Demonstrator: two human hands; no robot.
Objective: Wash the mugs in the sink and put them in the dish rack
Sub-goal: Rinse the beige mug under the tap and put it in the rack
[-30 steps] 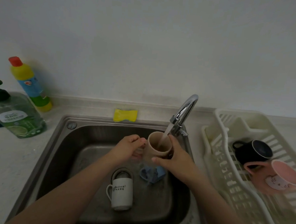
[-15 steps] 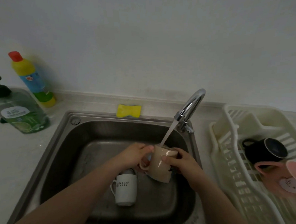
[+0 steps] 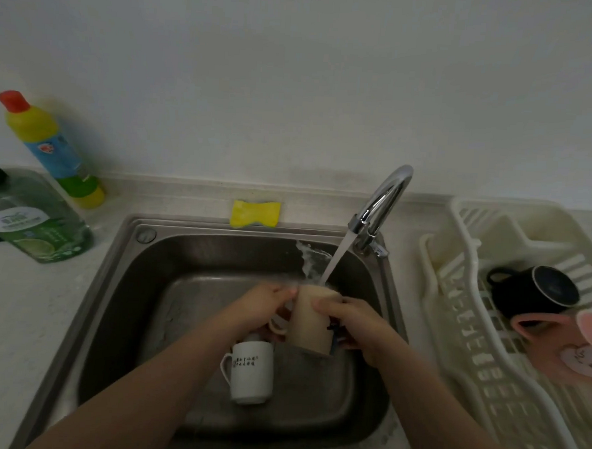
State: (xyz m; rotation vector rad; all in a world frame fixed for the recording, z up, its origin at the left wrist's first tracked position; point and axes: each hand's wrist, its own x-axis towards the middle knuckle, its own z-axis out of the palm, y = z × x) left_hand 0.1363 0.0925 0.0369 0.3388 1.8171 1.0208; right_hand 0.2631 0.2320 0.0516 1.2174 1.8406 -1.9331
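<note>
Mugs washed so far look like two: a black mug (image 3: 538, 292) and a pink mug (image 3: 569, 345) lie in the dish rack (image 3: 455, 301). Both hands, left hand (image 3: 266, 308) and right hand (image 3: 351, 323), have fingers wrapped around a beige mug (image 3: 308, 323) under the running tap (image 3: 381, 208). A white mug (image 3: 251, 373) waits in the sink (image 3: 120, 283).

You held the beige mug (image 3: 312, 319) under the tap (image 3: 381, 208) with both hands, left hand (image 3: 261, 306) at its handle side, right hand (image 3: 349, 321) round its body. A white mug (image 3: 250, 376) stood in the sink (image 3: 120, 277); two mugs lay in the rack (image 3: 455, 301).
</note>
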